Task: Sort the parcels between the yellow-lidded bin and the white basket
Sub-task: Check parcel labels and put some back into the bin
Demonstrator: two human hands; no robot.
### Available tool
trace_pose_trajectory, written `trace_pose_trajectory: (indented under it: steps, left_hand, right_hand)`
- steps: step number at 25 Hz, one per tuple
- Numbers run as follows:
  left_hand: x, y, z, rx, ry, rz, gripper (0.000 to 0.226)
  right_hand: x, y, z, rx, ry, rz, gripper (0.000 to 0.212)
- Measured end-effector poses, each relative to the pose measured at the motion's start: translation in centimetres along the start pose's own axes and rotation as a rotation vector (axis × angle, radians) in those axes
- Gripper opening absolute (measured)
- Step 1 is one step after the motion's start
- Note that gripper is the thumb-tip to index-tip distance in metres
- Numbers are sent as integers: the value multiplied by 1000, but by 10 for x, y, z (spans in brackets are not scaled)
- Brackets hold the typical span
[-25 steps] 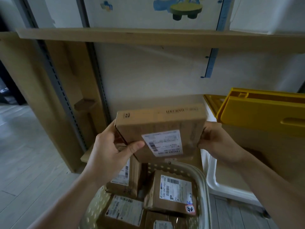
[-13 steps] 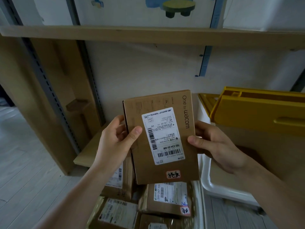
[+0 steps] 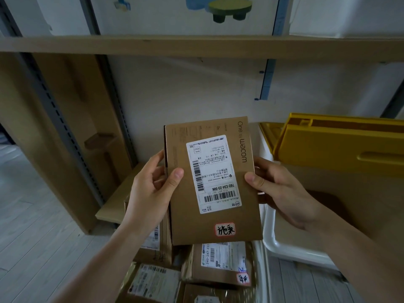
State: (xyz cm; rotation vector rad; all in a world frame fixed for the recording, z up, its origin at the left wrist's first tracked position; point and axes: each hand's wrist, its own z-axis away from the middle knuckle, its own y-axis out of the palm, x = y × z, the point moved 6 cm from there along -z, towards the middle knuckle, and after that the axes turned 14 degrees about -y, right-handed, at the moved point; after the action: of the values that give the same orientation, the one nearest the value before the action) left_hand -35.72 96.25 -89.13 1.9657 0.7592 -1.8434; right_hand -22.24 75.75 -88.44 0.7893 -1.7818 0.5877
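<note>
Two hands hold one brown box (image 3: 213,182) up in the air, standing tall with its wide face toward the camera. The left hand (image 3: 150,189) grips the box's left edge: its thumb lies flat on the front face and its fingers curl round behind. The right hand (image 3: 282,191) grips the right edge the same way, thumb tip on the front and fingers bent behind the box. So both hands are closed round the same box, one on each side.

A big white label (image 3: 213,173) with black bar codes is stuck on the front, between the two thumbs. Lower down, below both thumbs, sits a small red-edged sticker (image 3: 225,229) with hand-written marks (I cannot read them). Printed words run down the box near the right thumb.

Under the hands lie more brown parcels (image 3: 218,265), packed close together. A bit of the white basket (image 3: 259,270) rim shows just beside them, below the right wrist.

To the right of the right hand is the white bin (image 3: 273,237), with its rim passing under that wrist. Its yellow lid (image 3: 341,145) stands open, up past the right hand's fingers.

Above both hands runs a wooden shelf (image 3: 196,45). Past the left hand is a pale wooden floor (image 3: 32,215).
</note>
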Motion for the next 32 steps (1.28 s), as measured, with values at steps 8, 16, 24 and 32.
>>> trace_pose_trajectory:
  steps: [8, 16, 24, 32]
  left_hand:
    - [3, -7, 1, 29, -30, -3, 47]
    - [4, -10, 6, 44, -73, -97, 61]
    - [14, -52, -1, -132, -388, 122, 56]
    - [24, -42, 5, 169, -606, 291, 57]
  right_hand:
    - [-5, 8, -3, -64, 52, 25, 32]
    - [10, 5, -11, -292, -130, -1, 41]
    - [25, 24, -5, -383, -271, 101, 38]
    - [25, 31, 1, -512, -212, 25, 46]
